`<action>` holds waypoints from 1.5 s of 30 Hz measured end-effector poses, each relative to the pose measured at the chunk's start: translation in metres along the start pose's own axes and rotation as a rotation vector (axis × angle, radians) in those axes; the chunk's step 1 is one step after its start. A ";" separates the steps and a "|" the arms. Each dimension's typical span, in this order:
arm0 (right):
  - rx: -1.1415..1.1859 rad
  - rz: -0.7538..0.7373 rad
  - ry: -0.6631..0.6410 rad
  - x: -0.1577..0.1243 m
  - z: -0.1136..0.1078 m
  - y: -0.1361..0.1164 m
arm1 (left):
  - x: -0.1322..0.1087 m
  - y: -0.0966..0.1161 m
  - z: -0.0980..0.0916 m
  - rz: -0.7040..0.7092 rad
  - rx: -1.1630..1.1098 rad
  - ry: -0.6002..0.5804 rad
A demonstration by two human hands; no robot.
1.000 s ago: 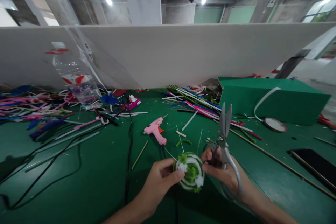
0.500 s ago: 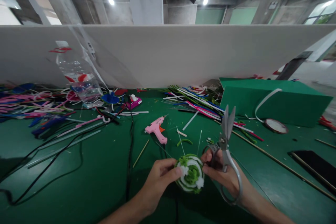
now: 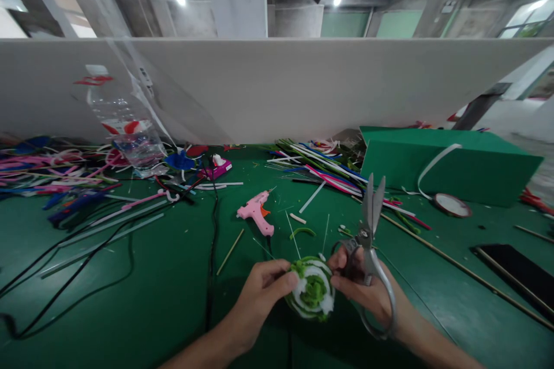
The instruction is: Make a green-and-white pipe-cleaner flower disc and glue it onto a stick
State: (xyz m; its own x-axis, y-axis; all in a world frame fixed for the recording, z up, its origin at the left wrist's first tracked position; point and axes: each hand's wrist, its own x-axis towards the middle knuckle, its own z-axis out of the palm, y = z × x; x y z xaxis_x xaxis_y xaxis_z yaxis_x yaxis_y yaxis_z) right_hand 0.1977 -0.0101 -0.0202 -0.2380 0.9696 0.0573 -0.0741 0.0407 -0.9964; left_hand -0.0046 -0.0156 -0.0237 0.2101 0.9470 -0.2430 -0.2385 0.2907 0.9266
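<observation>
A round green-and-white coil of fuzzy pipe cleaners point(image 3: 314, 289) is held between both hands above the green table. My left hand point(image 3: 270, 291) is closed on its left side, thumb on the front. My right hand point(image 3: 361, 285) is closed too, its thumb and fingertips pinching the coil's right edge. Hooked in that same hand are metal scissors point(image 3: 369, 230), blades parted slightly and pointing up, a large handle loop hanging by the wrist. Thin wires stick up behind the coil. A pink glue gun point(image 3: 257, 213) lies just beyond my left hand.
A plastic bottle point(image 3: 123, 121) leans among heaped pipe cleaners at the left. More pipe cleaners point(image 3: 329, 167) lie at the back, beside a green box point(image 3: 450, 167). A tape roll point(image 3: 451, 205), a phone point(image 3: 517, 277) and a long stick point(image 3: 450, 259) are on the right. Black cables point(image 3: 212, 253) cross the table.
The coil has tipped slightly within my hands, and my right fingertips have shifted a little along its edge. The whole view has moved slightly. Both hands keep their hold.
</observation>
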 end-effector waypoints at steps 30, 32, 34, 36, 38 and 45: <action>-0.481 0.175 -0.346 -0.006 -0.069 -0.021 | -0.004 0.007 0.001 0.004 -0.353 0.367; -0.444 0.183 -0.377 -0.007 -0.063 -0.020 | -0.005 0.004 0.001 0.021 -0.318 0.343; -0.413 0.204 -0.410 -0.007 -0.059 -0.020 | -0.005 0.004 0.001 0.047 -0.306 0.328; -0.377 0.228 -0.438 -0.007 -0.056 -0.020 | -0.005 0.004 0.002 0.068 -0.313 0.328; -0.345 0.245 -0.455 -0.007 -0.054 -0.022 | -0.005 0.004 0.002 0.075 -0.324 0.346; -0.384 0.232 -0.476 -0.003 -0.051 -0.025 | -0.004 0.004 0.002 0.056 -0.347 0.363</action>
State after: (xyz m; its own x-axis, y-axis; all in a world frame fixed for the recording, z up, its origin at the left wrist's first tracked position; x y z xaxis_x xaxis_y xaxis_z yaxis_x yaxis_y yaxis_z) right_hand 0.2501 -0.0020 0.0012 -0.6154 0.7543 -0.2288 0.3614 0.0120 -0.9323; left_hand -0.0042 -0.0188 -0.0186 -0.1412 0.9310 -0.3367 -0.5538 0.2076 0.8063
